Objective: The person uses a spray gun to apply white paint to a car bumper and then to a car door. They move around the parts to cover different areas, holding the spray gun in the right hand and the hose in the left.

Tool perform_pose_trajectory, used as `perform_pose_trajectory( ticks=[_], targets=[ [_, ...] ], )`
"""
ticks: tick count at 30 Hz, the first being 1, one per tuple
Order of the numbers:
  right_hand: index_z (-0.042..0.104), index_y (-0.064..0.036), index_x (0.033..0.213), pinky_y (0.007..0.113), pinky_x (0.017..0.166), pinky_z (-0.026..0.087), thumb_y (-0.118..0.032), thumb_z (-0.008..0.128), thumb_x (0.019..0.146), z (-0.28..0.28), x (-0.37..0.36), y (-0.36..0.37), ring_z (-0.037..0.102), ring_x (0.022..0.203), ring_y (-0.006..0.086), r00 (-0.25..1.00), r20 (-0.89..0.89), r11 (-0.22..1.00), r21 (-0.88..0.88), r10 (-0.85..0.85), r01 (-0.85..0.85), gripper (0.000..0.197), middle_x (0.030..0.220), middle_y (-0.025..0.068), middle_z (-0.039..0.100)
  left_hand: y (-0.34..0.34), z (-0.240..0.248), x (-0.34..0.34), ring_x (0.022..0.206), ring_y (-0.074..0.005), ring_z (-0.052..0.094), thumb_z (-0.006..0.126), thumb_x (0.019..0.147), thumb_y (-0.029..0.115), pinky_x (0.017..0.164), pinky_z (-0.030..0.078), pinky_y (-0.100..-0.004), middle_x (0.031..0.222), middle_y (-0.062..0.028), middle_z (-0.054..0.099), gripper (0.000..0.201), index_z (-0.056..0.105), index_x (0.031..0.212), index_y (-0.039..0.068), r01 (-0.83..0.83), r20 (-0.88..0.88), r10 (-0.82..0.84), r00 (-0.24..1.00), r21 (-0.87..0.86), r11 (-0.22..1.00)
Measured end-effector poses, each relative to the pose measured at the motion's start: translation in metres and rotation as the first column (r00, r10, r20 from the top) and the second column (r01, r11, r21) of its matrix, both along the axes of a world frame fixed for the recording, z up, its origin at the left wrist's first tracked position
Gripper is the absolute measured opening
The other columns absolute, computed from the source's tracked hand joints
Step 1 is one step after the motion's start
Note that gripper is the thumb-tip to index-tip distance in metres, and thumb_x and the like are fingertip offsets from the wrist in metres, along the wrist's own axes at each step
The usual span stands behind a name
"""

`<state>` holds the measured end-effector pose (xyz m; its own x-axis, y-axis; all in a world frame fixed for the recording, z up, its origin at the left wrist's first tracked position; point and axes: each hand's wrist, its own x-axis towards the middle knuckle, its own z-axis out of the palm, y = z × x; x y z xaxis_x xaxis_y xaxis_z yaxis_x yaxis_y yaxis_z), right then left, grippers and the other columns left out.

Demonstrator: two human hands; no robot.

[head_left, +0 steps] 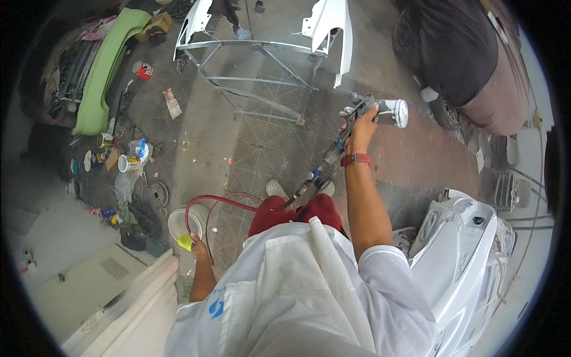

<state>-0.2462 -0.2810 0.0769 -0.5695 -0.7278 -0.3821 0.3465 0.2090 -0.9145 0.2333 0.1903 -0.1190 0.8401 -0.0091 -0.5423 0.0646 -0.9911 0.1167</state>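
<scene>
My right hand is wrapped round a paint spray gun, raised ahead of me to the right. A white paint-smeared cup sticks out from the gun's right side. From the gun's lower end, fittings with a blue regulator lead to a red air hose. The hose loops left to my left hand, which is closed on it low at my left side. A yellow cloth shows at the same hand. Ahead, white car fenders hang on a grey metal stand, apart from the gun.
A white bucket stands beside my left hand. Paint cans, a wheel rim and a green bumper line the left. White body panels lie right, behind me; a covered car stands far right.
</scene>
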Motion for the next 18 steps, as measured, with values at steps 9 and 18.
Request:
perform_pose_trajectory(
  ticks=[9,18],
  targets=[
    [0.057,0.0041,0.103,0.033,0.045,0.048,-0.060,0.047,0.110,-0.085,-0.052,0.035,0.059,0.058,0.0197,0.958,-0.139,0.968,0.043,0.251,-0.248,0.066,0.084,0.0128,0.062,-0.013,-0.005,0.001,0.135,-0.0484,0.059,0.039,0.101,0.080,0.115,0.044,-0.0527,0.142,-0.0333,0.063,0.098,0.058,0.148,-0.004,0.443,-0.032,-0.441,0.897,0.074,0.894],
    [0.066,0.0082,0.120,0.037,0.049,0.047,-0.053,0.047,0.112,-0.169,-0.135,-0.073,0.056,0.051,0.0198,0.948,-0.117,0.955,0.030,0.295,-0.294,0.064,0.069,0.0079,0.055,-0.044,0.073,-0.127,0.128,-0.0493,0.063,0.044,0.102,0.075,0.110,0.047,-0.0535,0.127,-0.0349,0.069,0.088,0.070,0.134,-0.002,0.607,-0.002,-0.609,0.793,0.086,0.790]
  ],
)
